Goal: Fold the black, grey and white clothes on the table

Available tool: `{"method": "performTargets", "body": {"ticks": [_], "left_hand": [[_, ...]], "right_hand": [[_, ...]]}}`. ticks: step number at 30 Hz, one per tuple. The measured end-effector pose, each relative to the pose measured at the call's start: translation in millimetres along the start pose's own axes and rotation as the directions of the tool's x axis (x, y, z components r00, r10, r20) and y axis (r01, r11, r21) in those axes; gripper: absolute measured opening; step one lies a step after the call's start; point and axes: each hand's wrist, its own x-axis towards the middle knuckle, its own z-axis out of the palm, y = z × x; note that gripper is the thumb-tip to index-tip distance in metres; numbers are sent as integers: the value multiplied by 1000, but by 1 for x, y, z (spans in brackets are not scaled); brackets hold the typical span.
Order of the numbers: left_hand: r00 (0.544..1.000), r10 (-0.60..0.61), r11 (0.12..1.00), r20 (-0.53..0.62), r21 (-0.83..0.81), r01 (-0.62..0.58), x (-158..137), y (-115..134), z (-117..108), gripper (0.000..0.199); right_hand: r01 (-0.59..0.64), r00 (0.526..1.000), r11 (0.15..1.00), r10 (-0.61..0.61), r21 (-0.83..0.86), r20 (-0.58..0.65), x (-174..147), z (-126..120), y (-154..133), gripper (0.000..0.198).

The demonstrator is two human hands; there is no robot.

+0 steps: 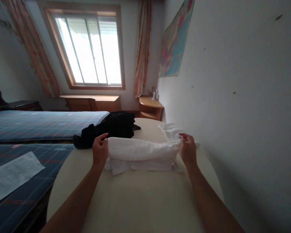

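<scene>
A folded white cloth garment (143, 149) stretches between my two hands over the round cream table (145, 200). Its kind cannot be made out from the folds. My left hand (100, 149) pinches the left end of the upper fold. At the opposite end, my right hand (188, 149) grips the fabric between thumb and fingers. The upper layer bulges like a loose roll, and a lower layer lies flat on the tabletop beneath it. Just behind my right hand lies another crumpled white cloth (171, 131).
A heap of black clothing (113, 124) lies at the table's far left edge. Blue plaid mattresses (50, 124) stand to the left, with a printed sheet (14, 174) on the nearer one. The white wall (244, 123) runs close along the right. A corner shelf (151, 103) stands beyond the table.
</scene>
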Motion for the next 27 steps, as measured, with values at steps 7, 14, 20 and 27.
{"method": "performTargets", "body": {"ticks": [7, 14, 20, 27], "left_hand": [[824, 261, 881, 503, 225, -416, -29, 11, 14, 39], [657, 343, 765, 671, 207, -610, -36, 7, 16, 38], [591, 350, 776, 727, 129, -618, -38, 20, 10, 28], [464, 157, 950, 872, -5, -313, -48, 51, 3, 29]], "right_hand": [[282, 720, 957, -256, 65, 645, -24, 18, -10, 42], [293, 507, 955, -191, 40, 841, -30, 23, -14, 14], [87, 508, 996, -69, 29, 859, -33, 15, -26, 18], [128, 439, 992, -64, 8, 896, -36, 14, -48, 32]]}}
